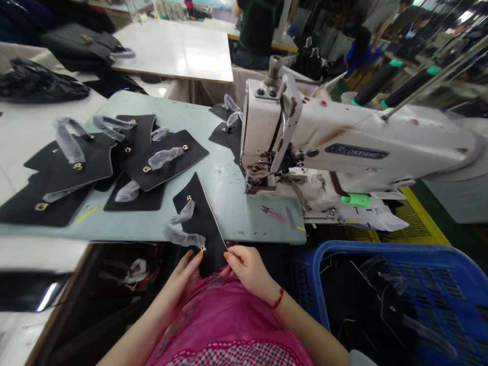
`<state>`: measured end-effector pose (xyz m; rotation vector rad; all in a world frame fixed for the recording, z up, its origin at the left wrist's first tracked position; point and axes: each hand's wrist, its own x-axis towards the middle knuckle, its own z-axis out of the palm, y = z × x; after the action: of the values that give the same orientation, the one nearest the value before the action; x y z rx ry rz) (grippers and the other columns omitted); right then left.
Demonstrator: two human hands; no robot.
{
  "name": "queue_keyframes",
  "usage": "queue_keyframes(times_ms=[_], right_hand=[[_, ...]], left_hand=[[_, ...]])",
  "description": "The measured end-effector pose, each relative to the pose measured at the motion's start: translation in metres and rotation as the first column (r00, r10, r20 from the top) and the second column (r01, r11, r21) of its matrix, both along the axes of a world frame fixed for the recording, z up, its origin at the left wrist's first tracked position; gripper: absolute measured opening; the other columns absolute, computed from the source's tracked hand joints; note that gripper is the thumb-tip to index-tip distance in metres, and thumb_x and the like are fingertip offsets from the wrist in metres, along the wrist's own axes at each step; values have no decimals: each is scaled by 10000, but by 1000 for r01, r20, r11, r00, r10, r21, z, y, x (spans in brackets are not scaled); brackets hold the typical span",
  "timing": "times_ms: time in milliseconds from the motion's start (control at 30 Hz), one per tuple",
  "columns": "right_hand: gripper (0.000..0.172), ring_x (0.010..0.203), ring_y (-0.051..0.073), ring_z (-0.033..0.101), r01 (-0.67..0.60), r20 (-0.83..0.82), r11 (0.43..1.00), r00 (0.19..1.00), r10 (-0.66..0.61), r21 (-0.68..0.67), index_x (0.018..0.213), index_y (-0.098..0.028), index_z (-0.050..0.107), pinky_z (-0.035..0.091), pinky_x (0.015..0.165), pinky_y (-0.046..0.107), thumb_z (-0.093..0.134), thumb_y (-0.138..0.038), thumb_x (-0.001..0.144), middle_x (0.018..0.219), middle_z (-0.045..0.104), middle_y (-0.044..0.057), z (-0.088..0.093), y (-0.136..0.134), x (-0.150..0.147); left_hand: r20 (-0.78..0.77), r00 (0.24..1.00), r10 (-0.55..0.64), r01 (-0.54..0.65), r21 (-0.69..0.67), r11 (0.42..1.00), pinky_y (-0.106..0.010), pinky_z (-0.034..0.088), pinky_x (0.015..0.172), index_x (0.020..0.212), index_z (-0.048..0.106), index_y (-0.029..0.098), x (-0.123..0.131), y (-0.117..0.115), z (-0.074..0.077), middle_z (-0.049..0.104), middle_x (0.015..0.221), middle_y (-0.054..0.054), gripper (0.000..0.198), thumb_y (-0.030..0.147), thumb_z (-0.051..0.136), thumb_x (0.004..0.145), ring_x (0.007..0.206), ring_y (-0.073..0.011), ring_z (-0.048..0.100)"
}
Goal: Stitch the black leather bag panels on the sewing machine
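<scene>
A black bag panel [200, 216] with a plastic-wrapped handle [182, 230] and gold rings hangs over the near edge of the pale green table [224, 178]. My left hand [186, 277] pinches its lower left edge by a gold ring. My right hand [247, 267] pinches the lower right edge, fingers closed on it. A white sewing machine [324, 142] stands just beyond, to the right.
Several more black panels with wrapped handles [95, 162] lie spread on the table's left. Pink thread snips [273, 213] rest near the machine's needle. A blue plastic crate [400, 300] of black panels sits at my right. Another person [259, 25] stands at the back.
</scene>
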<state>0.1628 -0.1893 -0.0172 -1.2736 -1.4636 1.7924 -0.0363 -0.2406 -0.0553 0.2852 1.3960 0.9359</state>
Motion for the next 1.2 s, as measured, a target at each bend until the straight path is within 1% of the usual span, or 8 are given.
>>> queue_keyframes(times_ms=[67, 167, 267, 400, 533, 667, 933, 1200], right_hand=[[331, 630, 157, 699, -9, -63, 999, 998, 6, -35, 863, -160, 651, 500, 547, 209, 500, -437, 960, 716, 706, 50, 14, 1, 0], [326, 610, 151, 693, 13, -113, 997, 993, -21, -69, 862, -168, 646, 505, 544, 209, 517, -454, 951, 704, 707, 41, 27, 7, 3], [359, 605, 148, 697, 67, -85, 997, 994, -70, -42, 776, -169, 606, 495, 524, 196, 512, -470, 947, 675, 699, 39, 31, 22, 4], [361, 610, 152, 699, 200, -51, 980, 979, -199, 20, 799, -166, 627, 500, 515, 200, 544, -497, 916, 675, 706, 50, 29, 59, 1], [374, 594, 134, 684, 292, -102, 956, 951, -293, -22, 813, -159, 618, 488, 494, 188, 581, -525, 877, 738, 735, 76, 23, 101, -2], [443, 546, 117, 657, 338, -112, 941, 934, -338, -19, 749, -152, 599, 455, 452, 172, 560, -576, 875, 713, 728, 82, 11, 127, 1], [482, 525, 118, 647, 429, -103, 903, 900, -424, 34, 720, -149, 618, 453, 452, 183, 535, -590, 895, 687, 727, 80, 3, 141, 4], [514, 530, 114, 650, 430, -74, 901, 902, -426, 56, 680, -147, 621, 454, 463, 183, 518, -596, 908, 685, 728, 79, 3, 142, 2]], left_hand=[[304, 953, 20, -14, -21, 1000, -403, 559, 924, 1209, 611, 206, 16, 10, 19, 704, 1170, -124, 494, 425, 765, 793, 1069, -278, 688], [471, 881, 51, -39, -36, 999, -362, 606, 796, 1054, 677, 138, 31, 29, 32, 749, 1000, -131, 433, 461, 766, 780, 860, -257, 728], [396, 908, 134, -123, -55, 991, -323, 627, 709, 977, 701, 132, 34, 59, 34, 764, 926, -112, 327, 354, 788, 752, 778, -237, 734], [247, 961, 126, -155, 104, 982, -277, 625, 683, 911, 712, 128, 34, 118, 40, 767, 858, -84, 260, 259, 817, 713, 713, -204, 730], [170, 984, 54, -101, 281, 954, -249, 612, 671, 918, 715, 126, 37, 178, 48, 772, 871, -78, 338, 245, 867, 640, 698, -189, 723], [106, 994, -29, -6, 312, 950, -276, 607, 654, 928, 719, 129, 42, 218, 48, 769, 834, -74, 362, 261, 866, 624, 656, -197, 713], [64, 986, -151, 118, 367, 923, -270, 579, 693, 966, 723, 119, 45, 255, 34, 770, 942, -89, 424, 276, 877, 604, 726, -187, 704], [21, 981, -190, 167, 398, 902, -321, 579, 775, 1046, 708, 112, 44, 258, 36, 761, 974, -105, 501, 300, 864, 610, 831, -225, 715]])
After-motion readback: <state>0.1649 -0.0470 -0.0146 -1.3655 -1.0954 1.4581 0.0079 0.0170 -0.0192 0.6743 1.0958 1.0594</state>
